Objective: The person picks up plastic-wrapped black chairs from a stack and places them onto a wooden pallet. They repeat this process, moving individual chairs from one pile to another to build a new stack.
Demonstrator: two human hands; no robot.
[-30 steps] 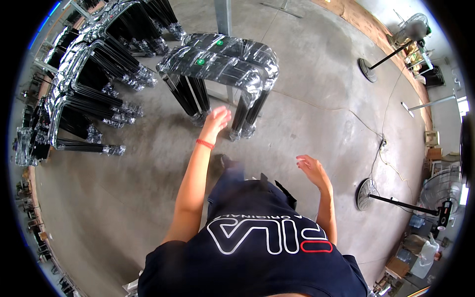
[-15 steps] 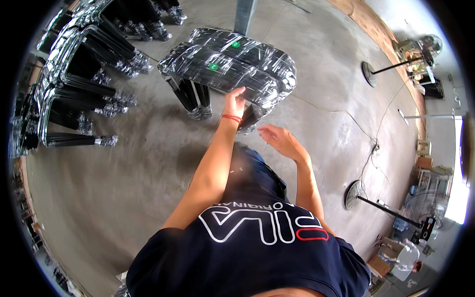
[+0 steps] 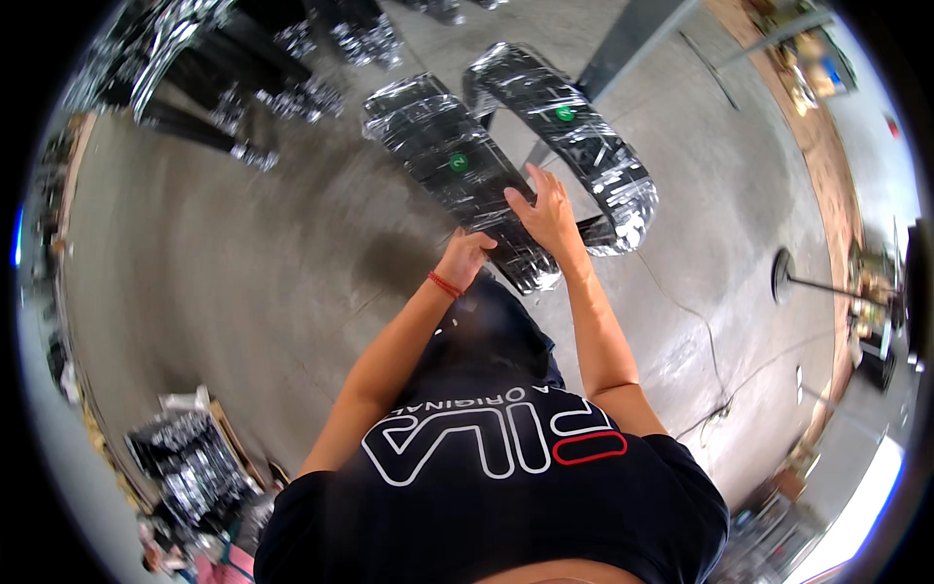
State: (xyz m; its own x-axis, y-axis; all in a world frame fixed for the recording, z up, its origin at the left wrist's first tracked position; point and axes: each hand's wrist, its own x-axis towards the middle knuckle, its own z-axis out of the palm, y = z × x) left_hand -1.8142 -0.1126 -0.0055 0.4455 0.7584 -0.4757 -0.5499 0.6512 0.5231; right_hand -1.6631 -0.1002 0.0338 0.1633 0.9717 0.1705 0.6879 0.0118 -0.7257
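A long bundle of black metal frames point(image 3: 443, 146), wrapped in clear film and marked with a round green sticker, slants in front of me. My left hand point(image 3: 465, 259) grips its left edge near the close end, thumb on top and fingers partly hidden beneath. Across from it, my right hand point(image 3: 548, 212) holds the right edge, thumb over the film. Just right of it stands a second wrapped black bundle point(image 3: 608, 156) with a similar sticker. A gap separates the two bundles along most of their length; neither hand appears to hold the second one.
More wrapped black frames point(image 3: 209, 73) stand at the far left. A grey metal post point(image 3: 632, 44) rises behind the second bundle. Cables point(image 3: 715, 414) trail over the floor at right, near a fan stand point(image 3: 783, 276). Wrapped goods point(image 3: 195, 462) lie at lower left.
The near bundle has come apart from the other and swung round, its close end now toward me. My right hand has moved from free air onto its right edge. The view has turned.
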